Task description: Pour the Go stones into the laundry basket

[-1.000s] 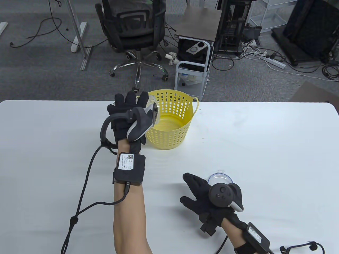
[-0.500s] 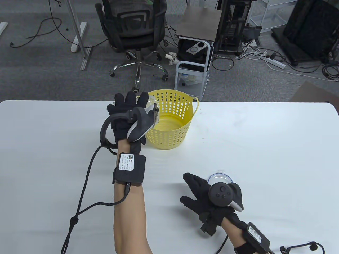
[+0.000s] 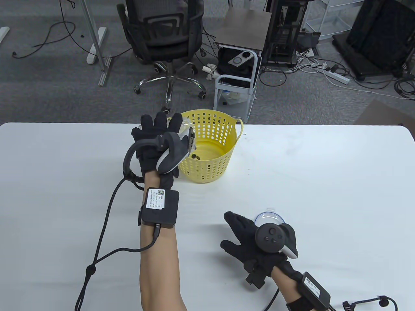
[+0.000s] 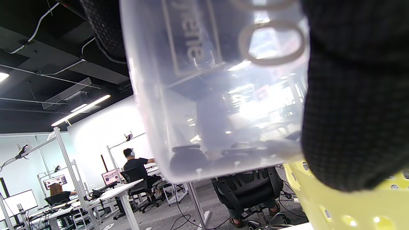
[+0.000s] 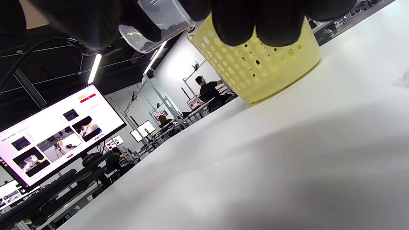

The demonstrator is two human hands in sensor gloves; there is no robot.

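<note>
A yellow perforated laundry basket point(image 3: 220, 136) stands at the far middle of the white table point(image 3: 324, 181). My left hand point(image 3: 155, 136) grips a clear plastic container point(image 3: 185, 123) and holds it tilted over the basket's left rim. A few black Go stones point(image 3: 196, 156) lie on the basket floor. In the left wrist view the container point(image 4: 207, 95) has dark stones point(image 4: 188, 158) at its lower edge, above the basket rim point(image 4: 335, 204). My right hand point(image 3: 249, 233) rests on the table with fingers spread, holding nothing. The right wrist view shows the basket point(image 5: 265, 70) and the container point(image 5: 159, 19).
A clear round lid point(image 3: 267, 216) lies on the table just behind my right hand. Cables run from both wrists across the near table. An office chair point(image 3: 162, 39) and a small cart point(image 3: 236, 81) stand on the floor beyond the far edge.
Black stones have dropped onto the basket floor, which was bare before. My left hand has tipped the container slightly further. The right hand has not moved.
</note>
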